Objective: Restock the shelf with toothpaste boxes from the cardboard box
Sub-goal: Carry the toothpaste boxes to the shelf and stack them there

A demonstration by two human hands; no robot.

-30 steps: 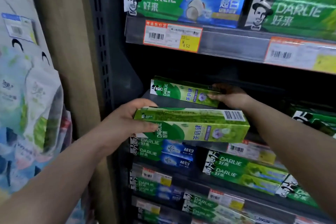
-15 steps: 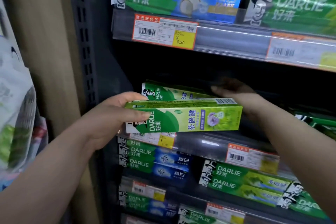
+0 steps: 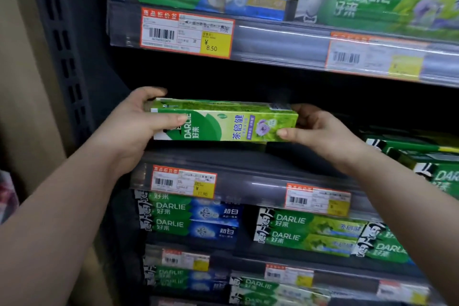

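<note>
A green Darlie toothpaste box (image 3: 223,120) is held level in the dark shelf opening, above the shelf rail (image 3: 248,181). My left hand (image 3: 134,126) grips its left end, thumb across the front face. My right hand (image 3: 315,129) grips its right end, thumb below the flower print. The box placed earlier on this shelf is hidden behind the held one. More green boxes (image 3: 422,156) lie on the same shelf at the right. The cardboard box is not in view.
The shelf above (image 3: 285,40) carries blue-green and green Darlie boxes and an 8.50 price tag (image 3: 186,32). Lower shelves hold rows of Darlie boxes (image 3: 193,218). A grey perforated upright (image 3: 64,45) and a wooden panel (image 3: 17,57) stand at the left.
My left hand lifted the green box up and into the shelf opening. My right hand left the box on the shelf and took hold of the held box's right end.
</note>
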